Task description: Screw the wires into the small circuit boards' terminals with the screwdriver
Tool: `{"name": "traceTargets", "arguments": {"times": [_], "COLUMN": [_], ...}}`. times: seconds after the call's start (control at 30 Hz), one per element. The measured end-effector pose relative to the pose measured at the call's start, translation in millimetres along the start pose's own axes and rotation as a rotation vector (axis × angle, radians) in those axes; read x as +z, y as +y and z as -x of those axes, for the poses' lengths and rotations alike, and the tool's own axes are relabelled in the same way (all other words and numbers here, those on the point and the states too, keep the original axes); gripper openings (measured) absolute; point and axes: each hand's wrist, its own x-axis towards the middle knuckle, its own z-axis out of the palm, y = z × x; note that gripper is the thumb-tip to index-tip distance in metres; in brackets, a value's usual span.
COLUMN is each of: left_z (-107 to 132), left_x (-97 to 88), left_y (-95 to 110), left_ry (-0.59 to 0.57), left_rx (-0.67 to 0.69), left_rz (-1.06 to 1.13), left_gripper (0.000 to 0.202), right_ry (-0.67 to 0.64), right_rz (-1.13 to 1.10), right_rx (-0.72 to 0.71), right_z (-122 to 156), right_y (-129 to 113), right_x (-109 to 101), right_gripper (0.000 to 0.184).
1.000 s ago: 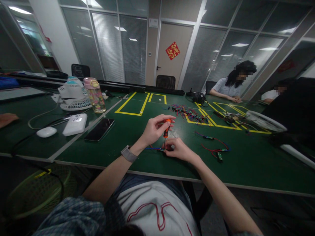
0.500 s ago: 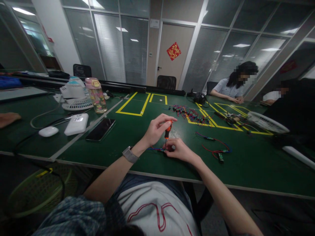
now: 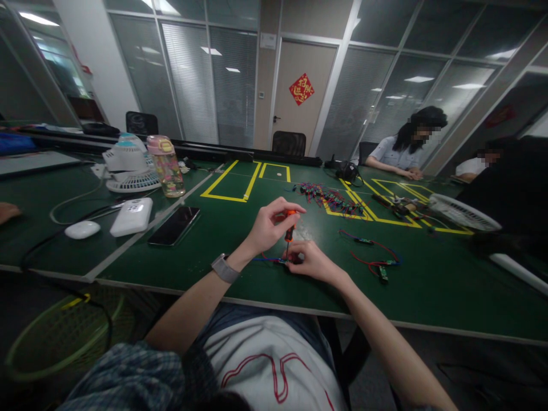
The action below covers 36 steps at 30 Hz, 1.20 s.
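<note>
The left hand's fingers [image 3: 295, 208] are closed around the orange-and-black handle of a screwdriver [image 3: 290, 233], index finger stretched over its top. The shaft points nearly straight down at a small green circuit board [image 3: 280, 261]; whether the tip touches it is too small to tell. The right hand [image 3: 312, 261] has thumb and fingertips brought together on the board's right end, low over the green table [image 3: 428, 291]. Blue and red wires [image 3: 264, 259] run leftward from the board beneath the left wrist, which wears a watch [image 3: 225, 268].

Right of the hands lie three loose wired boards [image 3: 382, 274]. Beyond them, a heap of wired boards [image 3: 331, 198] partly overlaps yellow tape [image 3: 396, 222]. To the left rest a smartphone [image 3: 174, 225], a white box-like device [image 3: 131, 217] and a drinking bottle [image 3: 166, 171]. Across the table sits a co-worker [image 3: 389, 149], forearms on the surface.
</note>
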Motion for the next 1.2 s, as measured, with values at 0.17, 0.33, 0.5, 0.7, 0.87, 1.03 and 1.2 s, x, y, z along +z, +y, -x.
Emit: {"name": "traceTargets", "arguments": {"times": [0.17,0.33,0.5,0.7,0.87,1.03,1.2], "left_z": [-0.6,0.1,0.6,-0.7,-0.7,0.2,1.2], "left_x": [1.3,1.2,0.2,1.1,0.3,-1.2,0.6], "left_y": [-3.7,-4.1,-0.9,-2.1,-3.5,-5.6,-2.5], "left_ry": [0.048,-0.025,-0.024,0.055,0.015,-0.066,-0.076], "left_rx": [0.01,-0.036,-0.05,0.006,-0.005,-0.03,-0.031], "left_rz": [-0.064,0.064,0.11,-0.018,0.01,0.106,0.073], "left_gripper": [0.012,0.026,0.024,0.014,0.018,0.029,0.028], "right_ry": [-0.01,0.0,0.005,0.006,0.003,0.006,0.015], "right_rz": [0.005,-0.007,-0.011,-0.015,-0.001,0.001,-0.011], "right_rx": [0.001,-0.007,-0.02,-0.012,-0.008,-0.025,-0.028], "right_z": [-0.4,0.0,0.1,-0.2,0.0,-0.1,-0.3], "right_y": [1.1,1.8,1.1,3.3,2.6,3.2,4.4], "right_x": [0.2,-0.2,-0.1,1.4,0.9,1.3,1.9], "right_gripper": [0.013,0.013,0.014,0.013,0.013,0.013,0.011]}}
